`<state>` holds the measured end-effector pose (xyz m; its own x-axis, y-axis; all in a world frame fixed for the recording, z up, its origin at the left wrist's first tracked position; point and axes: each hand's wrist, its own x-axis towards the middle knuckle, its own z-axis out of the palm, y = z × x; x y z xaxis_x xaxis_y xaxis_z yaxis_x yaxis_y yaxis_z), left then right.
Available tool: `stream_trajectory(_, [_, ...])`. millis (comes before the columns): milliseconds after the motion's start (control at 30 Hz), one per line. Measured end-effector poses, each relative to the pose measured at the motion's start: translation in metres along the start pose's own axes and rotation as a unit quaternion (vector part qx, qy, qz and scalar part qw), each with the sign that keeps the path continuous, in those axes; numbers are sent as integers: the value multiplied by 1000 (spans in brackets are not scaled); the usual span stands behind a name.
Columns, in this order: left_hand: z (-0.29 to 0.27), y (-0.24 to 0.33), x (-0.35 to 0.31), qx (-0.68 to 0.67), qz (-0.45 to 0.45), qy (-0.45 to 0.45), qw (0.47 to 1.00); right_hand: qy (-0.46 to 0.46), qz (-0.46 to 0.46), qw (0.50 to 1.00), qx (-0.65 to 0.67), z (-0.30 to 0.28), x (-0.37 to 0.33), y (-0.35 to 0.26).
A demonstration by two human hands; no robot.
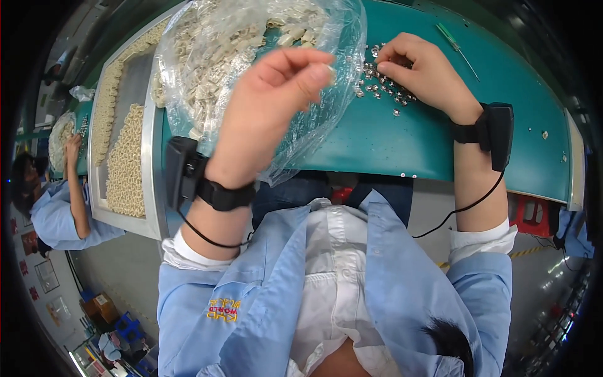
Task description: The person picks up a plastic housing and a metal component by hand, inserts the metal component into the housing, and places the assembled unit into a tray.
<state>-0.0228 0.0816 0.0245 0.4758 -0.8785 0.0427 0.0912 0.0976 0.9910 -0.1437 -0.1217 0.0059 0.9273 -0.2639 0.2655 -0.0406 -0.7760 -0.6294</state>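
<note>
My left hand (270, 100) is raised over a clear plastic bag (339, 94), its thumb and fingers curled together. Whatever they pinch, if anything, is hidden and slightly smeared by motion. Inside the bag lies a heap of small cream-coloured plastic parts (217, 69). To the right, my right hand (424, 72) rests at a scatter of small shiny metal pieces (377, 88) on the green tabletop (389, 141). Its thumb and fingertips are drawn together among those pieces; what is between them cannot be made out. Black bands with small devices circle both my wrists.
A green-handled screwdriver (453, 43) lies at the far right of the table. Left of the bag, a metal-framed tray (149, 169) holds rows of cream parts (125, 166). Another person (66, 207) works farther left. A red stool (531, 213) stands below the table's right end.
</note>
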Motion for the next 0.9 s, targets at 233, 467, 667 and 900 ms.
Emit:
stream_trajectory(233, [17,-35,-5,-285,-84,-27,955,-68,-87,991,-79,3,-3,-8])
stream_trajectory(467, [22,-40,-6,-263,-61,-44,962,-57,-77,989,-111,3,-6,-12])
stream_trajectory(667, [24,-40,-8,-247,-55,-40,967,-63,-67,986,-140,4,-6,-11])
stream_trajectory(900, [23,-43,-9,-267,-50,-33,962,-46,25,994,100,-5,-5,-18])
